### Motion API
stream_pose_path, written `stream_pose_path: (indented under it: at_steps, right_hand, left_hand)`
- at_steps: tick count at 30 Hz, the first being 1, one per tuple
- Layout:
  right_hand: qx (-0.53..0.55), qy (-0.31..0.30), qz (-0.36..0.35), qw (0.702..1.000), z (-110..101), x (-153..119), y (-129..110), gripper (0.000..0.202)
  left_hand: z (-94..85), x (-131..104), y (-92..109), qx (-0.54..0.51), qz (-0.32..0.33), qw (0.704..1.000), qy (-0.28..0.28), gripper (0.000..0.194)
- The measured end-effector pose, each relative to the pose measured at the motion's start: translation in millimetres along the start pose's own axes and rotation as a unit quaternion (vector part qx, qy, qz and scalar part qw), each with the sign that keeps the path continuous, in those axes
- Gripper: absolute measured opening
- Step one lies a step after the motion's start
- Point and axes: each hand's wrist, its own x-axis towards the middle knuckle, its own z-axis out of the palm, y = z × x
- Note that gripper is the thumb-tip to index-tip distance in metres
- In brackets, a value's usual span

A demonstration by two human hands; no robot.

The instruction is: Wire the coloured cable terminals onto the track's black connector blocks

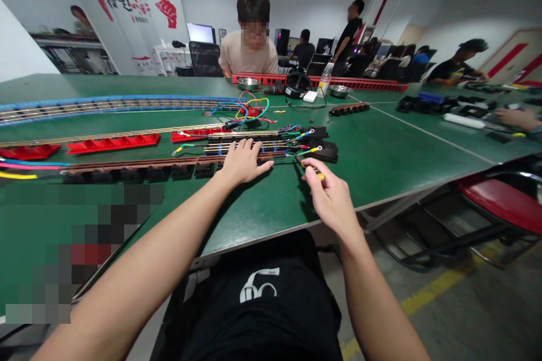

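Your left hand (243, 163) lies palm down across the brown rail (139, 165) and the brass-coloured rods (218, 149) beside it, near their right-hand ends. Its fingers are laid out flat and slightly spread, with the thumb held away to the right; they pinch nothing.

Your right hand (328, 189) is near the front edge of the green worktop (393, 152). Its fingers pinch the yellow-and-dark handle of a small tool (320, 176). The tool's tip points left toward the rail ends; whether it touches anything there, you cannot tell.

Just beyond the tool, a green wire (308, 152) with a ring end lies by the black end piece (325, 152) of the rods. The brown rail sits on black blocks along the near side of the set.

Red trays (113, 144) lie to the left, behind the brown rail. Farther back is a long blue track (127, 104), with a tangle of coloured wires (257, 115) at its right end. A metal bowl (248, 84) and a clear bottle (325, 79) stand toward the far edge, where another person (249, 56) sits facing you.
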Motion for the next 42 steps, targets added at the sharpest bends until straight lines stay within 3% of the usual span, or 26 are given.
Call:
stream_pose_path:
  at_steps: [14, 25, 29, 35, 39, 42]
  right_hand:
    - [-0.165, -0.123, -0.091, 0.974, -3, -8, -5, 0.029]
    - [-0.132, -0.159, -0.082, 0.975, -11, -6, 3, 0.027]
    - [-0.064, -0.169, -0.061, 0.982, -11, -4, 1, 0.025]
    - [0.107, -0.174, 0.024, 0.979, -4, -1, 4, 0.032]
    - [0.28, -0.154, 0.1, 0.942, 6, 3, 10, 0.037]
    - [0.373, -0.097, 0.151, 0.91, 12, 7, 11, 0.042]
  left_hand:
    - [-0.7, 0, 1, 0.003, -0.005, 1.0, -0.016, 0.077]
    - [-1.6, -1, 1, 0.001, -0.007, 1.0, -0.02, 0.076]
    - [-1.3, -1, 1, 0.003, -0.002, 1.0, -0.017, 0.077]
    - [-0.8, -1, 1, 0.007, -0.005, 1.0, -0.019, 0.077]
    - [-1.0, -1, 1, 0.003, -0.002, 1.0, -0.017, 0.077]
    - [-1.3, -1, 1, -0.001, -0.005, 1.0, -0.021, 0.077]
